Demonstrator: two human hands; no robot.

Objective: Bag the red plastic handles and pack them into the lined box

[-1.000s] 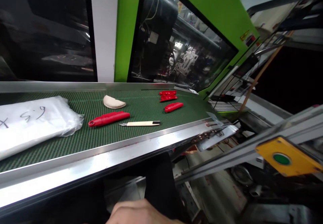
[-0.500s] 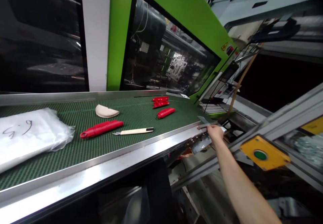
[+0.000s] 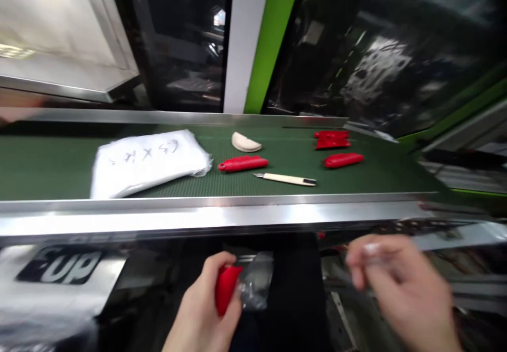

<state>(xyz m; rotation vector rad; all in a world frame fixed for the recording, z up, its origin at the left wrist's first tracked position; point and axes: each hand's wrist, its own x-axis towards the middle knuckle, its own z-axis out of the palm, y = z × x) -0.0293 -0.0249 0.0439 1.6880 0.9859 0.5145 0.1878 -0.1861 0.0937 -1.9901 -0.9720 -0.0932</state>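
My left hand is wrapped round a red plastic part below the conveyor's front rail. A clear plastic bag shows just beyond its fingers. To the right, my right hand is blurred, its fingers curled together on something small and pale that I cannot make out. On the green belt lie a red part, a pale-handled knife, a folded cream pad, another red part and red pieces behind it.
A white plastic-wrapped package with handwriting lies on the belt's left part. The metal rail runs along the front edge. A machine with a green frame stands behind. A blurred skin-coloured shape is at the far left edge.
The view has swung left. My right hand has drawn back from the belt's far right end to in front of the rail. My left hand with the red part has come into view.
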